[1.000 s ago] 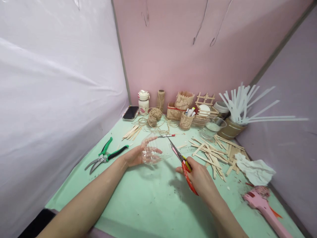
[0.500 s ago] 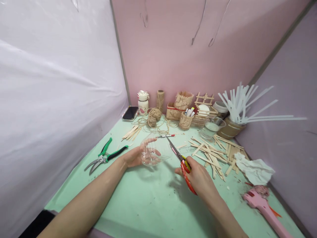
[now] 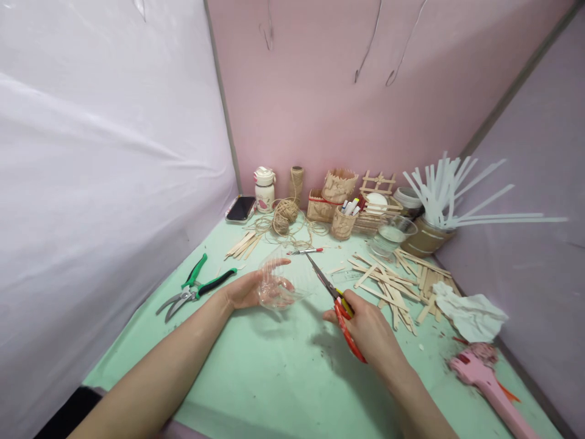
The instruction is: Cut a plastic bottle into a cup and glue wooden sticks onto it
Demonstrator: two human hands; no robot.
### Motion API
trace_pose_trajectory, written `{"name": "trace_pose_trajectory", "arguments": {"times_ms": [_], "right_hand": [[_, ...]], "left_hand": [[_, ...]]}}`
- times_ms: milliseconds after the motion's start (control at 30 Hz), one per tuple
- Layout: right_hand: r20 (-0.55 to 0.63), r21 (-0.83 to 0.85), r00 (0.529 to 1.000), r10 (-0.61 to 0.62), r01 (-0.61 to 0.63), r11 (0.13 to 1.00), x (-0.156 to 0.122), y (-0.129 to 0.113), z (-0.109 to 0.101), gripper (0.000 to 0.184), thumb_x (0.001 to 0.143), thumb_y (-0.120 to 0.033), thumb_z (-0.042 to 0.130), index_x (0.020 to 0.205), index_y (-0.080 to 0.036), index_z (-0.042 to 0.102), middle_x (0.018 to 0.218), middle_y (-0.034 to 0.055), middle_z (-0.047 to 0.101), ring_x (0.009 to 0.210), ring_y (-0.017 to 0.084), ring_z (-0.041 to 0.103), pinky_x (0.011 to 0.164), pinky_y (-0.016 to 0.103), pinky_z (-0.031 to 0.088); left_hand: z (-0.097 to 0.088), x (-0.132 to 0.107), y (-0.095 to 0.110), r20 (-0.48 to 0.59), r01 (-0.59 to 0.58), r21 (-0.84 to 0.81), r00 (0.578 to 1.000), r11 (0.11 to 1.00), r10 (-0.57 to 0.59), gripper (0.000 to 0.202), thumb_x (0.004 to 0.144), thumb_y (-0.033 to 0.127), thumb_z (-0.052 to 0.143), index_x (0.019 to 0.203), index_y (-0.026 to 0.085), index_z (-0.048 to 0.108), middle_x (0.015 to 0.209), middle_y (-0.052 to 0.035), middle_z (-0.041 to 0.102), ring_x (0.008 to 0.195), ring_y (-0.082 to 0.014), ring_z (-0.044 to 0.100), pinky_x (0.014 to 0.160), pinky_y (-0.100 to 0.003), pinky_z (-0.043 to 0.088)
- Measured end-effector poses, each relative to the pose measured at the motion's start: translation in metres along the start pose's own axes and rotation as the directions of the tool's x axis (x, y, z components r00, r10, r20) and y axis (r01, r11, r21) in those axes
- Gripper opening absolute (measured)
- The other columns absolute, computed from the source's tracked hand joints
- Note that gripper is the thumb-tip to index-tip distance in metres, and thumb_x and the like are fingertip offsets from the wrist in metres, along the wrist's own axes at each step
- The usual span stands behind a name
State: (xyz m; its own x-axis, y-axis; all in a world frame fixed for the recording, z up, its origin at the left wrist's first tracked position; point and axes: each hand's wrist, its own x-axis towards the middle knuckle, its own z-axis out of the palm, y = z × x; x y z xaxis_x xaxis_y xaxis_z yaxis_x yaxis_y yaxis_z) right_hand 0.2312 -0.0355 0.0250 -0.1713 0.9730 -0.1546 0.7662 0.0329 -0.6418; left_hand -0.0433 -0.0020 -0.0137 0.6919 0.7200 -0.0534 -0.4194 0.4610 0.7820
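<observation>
My left hand (image 3: 249,289) cradles a clear plastic cup (image 3: 278,283), fingers curled round it just above the green table mat (image 3: 274,366). My right hand (image 3: 368,329) grips red-handled scissors (image 3: 336,299) by the handles. The blades point up and left, their tips close to the cup's right side. Both hands hover over the middle of the mat.
Green-handled pliers (image 3: 194,286) lie at the left. Wooden sticks (image 3: 388,280) are scattered at the right, by a crumpled tissue (image 3: 470,314) and a pink glue gun (image 3: 489,381). Twine (image 3: 284,213), small baskets, a phone (image 3: 241,208) and a cup of white strips (image 3: 439,201) line the back wall.
The cup has tipped slightly in my left hand and the scissors have edged a little left toward it. Otherwise nothing has moved.
</observation>
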Motion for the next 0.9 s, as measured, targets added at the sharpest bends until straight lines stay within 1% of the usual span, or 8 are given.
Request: {"name": "trace_pose_trajectory", "arguments": {"times_ms": [167,300,367,433,533,600,767,900], "right_hand": [[-0.006,-0.040,1.000,0.002,-0.002,0.999,0.001,0.001,-0.002,0.035,0.078,-0.047,0.052,0.064,-0.024,0.030,0.062,-0.0022,0.066,0.052,0.015,0.046,0.049,0.023,0.027],[-0.015,-0.030,1.000,-0.012,0.012,0.999,0.001,0.001,-0.002,0.029,0.081,-0.042,0.048,0.065,-0.024,0.032,0.064,-0.0021,0.066,0.049,0.014,0.043,0.048,0.023,0.027],[-0.033,-0.044,0.999,-0.026,0.024,0.999,0.001,0.002,-0.001,0.030,0.081,-0.042,0.049,0.064,-0.024,0.032,0.060,-0.0025,0.063,0.049,0.014,0.042,0.048,0.022,0.027],[-0.053,-0.059,0.998,-0.028,0.025,0.998,0.002,0.003,-0.001,0.030,0.081,-0.042,0.049,0.064,-0.024,0.031,0.054,-0.0031,0.056,0.049,0.014,0.042,0.047,0.022,0.026],[-0.078,-0.066,0.997,-0.002,-0.003,0.998,0.003,0.004,-0.001,0.029,0.083,-0.039,0.046,0.064,-0.024,0.029,0.049,-0.0034,0.048,0.048,0.015,0.040,0.046,0.022,0.025],[-0.085,-0.075,0.996,0.012,-0.018,0.997,0.004,0.004,-0.001,0.030,0.083,-0.038,0.045,0.064,-0.024,0.027,0.048,-0.0037,0.046,0.047,0.015,0.038,0.045,0.022,0.025],[-0.088,-0.100,0.996,0.015,-0.024,0.995,0.005,0.004,0.001,0.038,0.080,-0.050,0.050,0.064,-0.024,0.027,0.049,-0.0053,0.042,0.047,0.014,0.033,0.046,0.023,0.024],[-0.089,-0.100,0.996,0.009,-0.018,0.995,0.004,0.005,0.002,0.039,0.082,-0.051,0.049,0.065,-0.024,0.026,0.051,-0.0052,0.046,0.048,0.014,0.033,0.047,0.023,0.024]], "left_hand": [[0.001,-0.001,0.000,-0.031,0.007,0.020,1.000,1.000,-0.007,0.070,0.076,0.052,0.067,0.134,0.029,0.036,0.108,-0.0111,0.063,0.100,-0.0336,0.065,0.086,-0.046,0.045],[-0.003,-0.001,-0.001,0.009,-0.007,0.004,1.000,1.000,0.007,0.077,0.074,0.057,0.066,0.137,0.027,0.034,0.112,-0.0138,0.062,0.101,-0.0343,0.065,0.085,-0.047,0.046],[-0.005,0.000,-0.001,0.025,-0.030,-0.007,0.999,1.000,0.030,0.084,0.072,0.063,0.064,0.140,0.027,0.033,0.121,-0.0174,0.058,0.102,-0.0357,0.064,0.082,-0.046,0.048],[-0.003,0.000,0.000,0.001,-0.090,-0.005,0.996,0.996,0.090,0.089,0.069,0.065,0.066,0.142,0.031,0.029,0.137,-0.0191,0.046,0.107,-0.0371,0.061,0.081,-0.046,0.049],[0.006,0.001,0.003,-0.081,-0.186,0.054,0.979,0.981,0.189,0.090,0.069,0.051,0.073,0.143,0.044,0.022,0.155,-0.0131,0.020,0.119,-0.0365,0.054,0.084,-0.045,0.050],[0.012,0.001,0.004,-0.104,-0.206,0.111,0.970,0.972,0.218,0.096,0.067,0.040,0.079,0.142,0.049,0.020,0.158,-0.0099,0.010,0.122,-0.0359,0.051,0.085,-0.045,0.050],[0.019,0.004,0.001,-0.160,-0.214,0.228,0.954,0.950,0.253,0.100,0.063,0.016,0.080,0.141,0.047,0.025,0.156,-0.0125,0.014,0.117,-0.0337,0.055,0.086,-0.046,0.050],[0.021,0.005,0.000,-0.168,-0.230,0.265,0.945,0.936,0.280,0.092,0.063,0.015,0.080,0.137,0.042,0.033,0.154,-0.0133,0.018,0.113,-0.0325,0.056,0.084,-0.046,0.051]]}}
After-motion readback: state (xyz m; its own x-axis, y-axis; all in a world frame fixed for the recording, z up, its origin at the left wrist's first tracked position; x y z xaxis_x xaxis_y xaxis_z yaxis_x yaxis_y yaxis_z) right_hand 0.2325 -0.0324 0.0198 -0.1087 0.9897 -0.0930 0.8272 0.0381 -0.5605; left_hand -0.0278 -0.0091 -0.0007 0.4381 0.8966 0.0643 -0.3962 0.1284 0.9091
